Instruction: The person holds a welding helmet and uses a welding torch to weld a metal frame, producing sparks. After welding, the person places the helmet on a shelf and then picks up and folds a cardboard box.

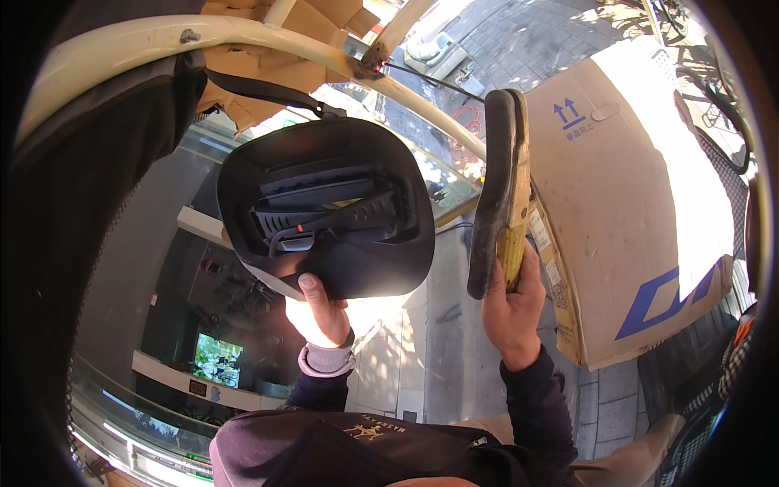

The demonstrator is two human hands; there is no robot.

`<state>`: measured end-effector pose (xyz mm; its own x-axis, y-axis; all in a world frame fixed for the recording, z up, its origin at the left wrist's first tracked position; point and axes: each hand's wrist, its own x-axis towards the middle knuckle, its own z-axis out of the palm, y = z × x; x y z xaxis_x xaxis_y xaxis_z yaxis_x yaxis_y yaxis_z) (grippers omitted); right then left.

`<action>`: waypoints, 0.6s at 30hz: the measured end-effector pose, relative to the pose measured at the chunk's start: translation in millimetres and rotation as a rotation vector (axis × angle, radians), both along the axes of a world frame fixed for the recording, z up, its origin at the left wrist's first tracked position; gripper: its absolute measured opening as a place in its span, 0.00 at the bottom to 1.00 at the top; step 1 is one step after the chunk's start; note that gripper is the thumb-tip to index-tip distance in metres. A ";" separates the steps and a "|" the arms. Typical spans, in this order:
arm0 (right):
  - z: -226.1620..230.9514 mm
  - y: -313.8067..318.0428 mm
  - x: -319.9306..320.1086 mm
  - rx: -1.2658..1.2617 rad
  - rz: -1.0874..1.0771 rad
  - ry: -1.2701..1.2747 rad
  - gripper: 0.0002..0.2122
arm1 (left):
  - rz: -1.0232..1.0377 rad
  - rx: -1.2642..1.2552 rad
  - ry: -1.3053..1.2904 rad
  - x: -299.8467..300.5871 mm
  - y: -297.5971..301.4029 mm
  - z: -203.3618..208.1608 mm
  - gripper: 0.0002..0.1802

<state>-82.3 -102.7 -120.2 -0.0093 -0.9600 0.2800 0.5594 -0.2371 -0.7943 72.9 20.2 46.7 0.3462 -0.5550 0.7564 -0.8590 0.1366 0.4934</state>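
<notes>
My left hand (316, 312) grips the lower edge of a black welding mask (389, 264), thumb over its near side. The mask's hollow inner face is turned toward me, with a framed window part and a small red-orange mark inside. On the right, my right hand (515, 304) is closed round the yellow lower part of a long upright tool (507, 187). That tool has a thick, dark, slightly curved strip along its left side and a worn brownish edge on its right; its kind is unclear. Mask and tool are apart.
A cream metal tube frame (243, 32) arches across the top, with a scorched joint (373, 61). Torn brown cardboard (235, 69) lies behind it. A large carton (604, 203) stands at the right. Dark fabric (73, 219) fills the left; a lit screen (217, 359) shows at lower left.
</notes>
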 end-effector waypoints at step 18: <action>-40.8 25.5 17.1 0.227 0.117 -0.164 0.20 | -0.009 0.090 0.263 37.2 22.4 -41.9 0.33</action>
